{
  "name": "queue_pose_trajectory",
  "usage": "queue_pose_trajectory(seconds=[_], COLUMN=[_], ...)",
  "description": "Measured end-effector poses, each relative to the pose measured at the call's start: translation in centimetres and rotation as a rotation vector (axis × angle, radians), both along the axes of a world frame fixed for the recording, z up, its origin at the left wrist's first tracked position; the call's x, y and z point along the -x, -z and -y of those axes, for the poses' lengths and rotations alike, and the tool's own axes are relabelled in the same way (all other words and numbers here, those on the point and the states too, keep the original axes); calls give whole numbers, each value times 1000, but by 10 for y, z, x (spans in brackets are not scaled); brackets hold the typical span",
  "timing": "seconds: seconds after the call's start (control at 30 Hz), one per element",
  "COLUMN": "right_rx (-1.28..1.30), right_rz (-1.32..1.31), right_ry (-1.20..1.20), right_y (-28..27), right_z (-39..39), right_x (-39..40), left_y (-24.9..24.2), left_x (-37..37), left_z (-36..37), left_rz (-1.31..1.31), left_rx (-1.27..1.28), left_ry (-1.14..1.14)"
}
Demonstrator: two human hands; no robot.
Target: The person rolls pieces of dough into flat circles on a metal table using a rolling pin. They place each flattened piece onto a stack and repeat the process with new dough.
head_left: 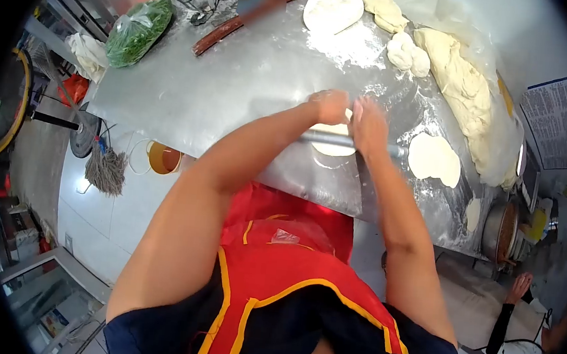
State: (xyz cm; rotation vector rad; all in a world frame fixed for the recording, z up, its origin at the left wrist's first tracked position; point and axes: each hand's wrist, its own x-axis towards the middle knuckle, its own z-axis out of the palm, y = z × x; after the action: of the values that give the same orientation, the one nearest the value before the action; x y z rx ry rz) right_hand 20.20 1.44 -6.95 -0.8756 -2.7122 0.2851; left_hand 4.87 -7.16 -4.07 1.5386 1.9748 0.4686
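Observation:
A flat piece of dough (333, 149) lies on the metal table under my hands. Across it rests a grey metal rolling pin (330, 139), partly covered by my right wrist. My left hand (329, 107) is curled at the far edge of the dough and somewhat blurred. Close beside it, my right hand (370, 125) has its fingers together at the same edge. Its fingertips are partly hidden. To the right lies another flattened dough round (434, 159), and a small dough scrap (473, 214) sits near the table's right edge.
Beyond my hands are a floured dough disc (333, 8), dough lumps (408, 55) and a large dough mass (460, 84) under plastic. A bag of greens (139, 31) and a dark red stick (225, 34) lie left. A pot (500, 231) stands right, near another person's hand (522, 286).

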Motion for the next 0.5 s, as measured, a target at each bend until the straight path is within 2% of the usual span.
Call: queue_pose_trajectory(seconds=[0.03,0.1,0.13,0.2,0.23,0.33,0.37,0.47,0.5], right_rx=[16,-159,-120,-50,-76,-113,-111,41,-125], right_rz=[-25,59,64,68,67,-7,6,15,-21], right_ry=[-50,-105,-105,-111,-72,-29,-4,28,-97], right_y=[4,-3,-4,-7,-4,-8,-11,-17,16], right_z=[12,62,76,86,76,23,11,-4,-14], right_x=[-20,-77,-94,-112,-94,-18,1,26,10], left_y=[16,31,37,46,48,-18,-4,6,14], left_x=[5,15,18,26,23,4,1,2,6], left_z=[8,29,38,49,53,41,24,7,9], left_rz=[-70,-23,-2,462,691,69,47,113,64], left_rx=[-163,-222,-246,-36,82,-18,-68,-76,-121], left_ry=[-15,-181,-256,-200,-163,-6,-111,-109,-62])
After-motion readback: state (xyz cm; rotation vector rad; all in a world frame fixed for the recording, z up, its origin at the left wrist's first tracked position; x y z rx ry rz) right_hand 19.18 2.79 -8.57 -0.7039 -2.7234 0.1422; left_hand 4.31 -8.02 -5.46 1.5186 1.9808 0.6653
